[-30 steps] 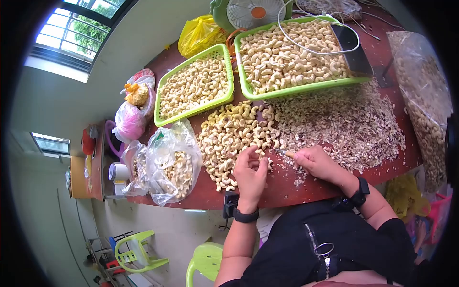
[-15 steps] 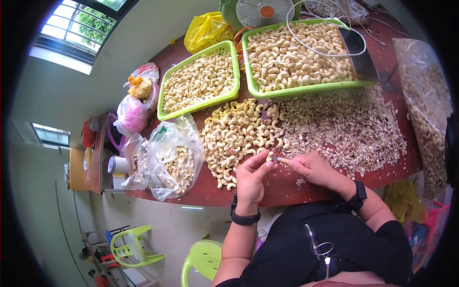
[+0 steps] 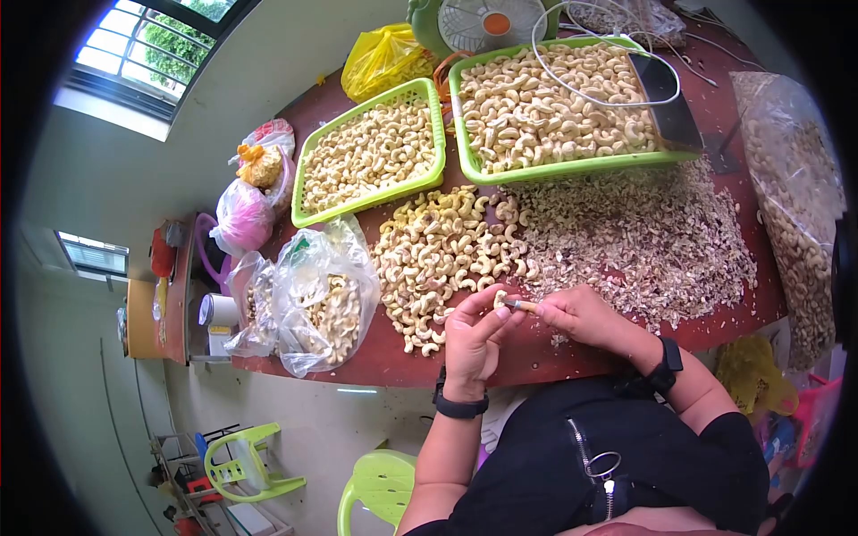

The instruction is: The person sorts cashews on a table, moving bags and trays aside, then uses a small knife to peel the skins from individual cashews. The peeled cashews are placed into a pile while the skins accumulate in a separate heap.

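Observation:
Between the thumb and fingers of my left hand [image 3: 472, 335] is a single cashew nut [image 3: 500, 298]. My right hand [image 3: 576, 314] grips a small knife [image 3: 524, 305] by its light wooden handle, and its short blade points left at the nut. Both hands are just above the front part of the red table. Beyond my left hand lies a loose pile of cashews [image 3: 447, 246]. A wide heap of flaky skin scraps [image 3: 643, 259] spreads beyond my right hand.
Two green baskets of cashews, a smaller one [image 3: 440, 161] and a larger one [image 3: 483, 177], stand at the back. A phone [image 3: 668, 98] with a white cable rests on the larger. Clear bags of nuts [image 3: 299, 344] and a tall sack [image 3: 791, 196] flank the piles.
The cashew has turned slightly in my left fingers, and the left fingers are a little more spread. The knife has shifted slightly and more of its blade shows.

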The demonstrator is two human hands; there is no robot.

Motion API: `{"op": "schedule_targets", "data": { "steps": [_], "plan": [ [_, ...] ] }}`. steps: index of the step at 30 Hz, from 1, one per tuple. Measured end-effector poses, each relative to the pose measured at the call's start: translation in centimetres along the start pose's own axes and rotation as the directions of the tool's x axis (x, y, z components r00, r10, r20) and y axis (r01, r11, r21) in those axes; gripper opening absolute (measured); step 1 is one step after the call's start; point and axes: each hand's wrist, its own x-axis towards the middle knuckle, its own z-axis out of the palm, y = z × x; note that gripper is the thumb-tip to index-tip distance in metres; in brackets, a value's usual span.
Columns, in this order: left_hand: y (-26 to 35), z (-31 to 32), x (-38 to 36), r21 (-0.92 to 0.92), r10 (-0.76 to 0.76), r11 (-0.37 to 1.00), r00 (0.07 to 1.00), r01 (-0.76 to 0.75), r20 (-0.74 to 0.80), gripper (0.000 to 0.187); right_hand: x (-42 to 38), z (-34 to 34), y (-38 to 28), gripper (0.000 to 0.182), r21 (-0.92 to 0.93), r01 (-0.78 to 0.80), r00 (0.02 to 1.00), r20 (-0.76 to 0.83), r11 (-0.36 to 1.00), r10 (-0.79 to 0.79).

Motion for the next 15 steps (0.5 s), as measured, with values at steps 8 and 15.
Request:
{"op": "schedule_targets", "data": {
  "steps": [8,15],
  "plan": [
    [-1.35,-0.46,0.01,-0.203,0.013,0.979,1.000,-0.013,0.000,0.018,0.02,-0.01,0.09,0.039,0.044,0.005,1.000,0.001,0.999,-0.006],
    [-0.81,0.23,-0.19,-0.192,-0.014,0.981,1.000,0.010,-0.018,0.021,-0.23,-0.03,-0.02,0.035,0.200,-0.110,0.994,-0.006,0.974,0.113]
  ]
}}
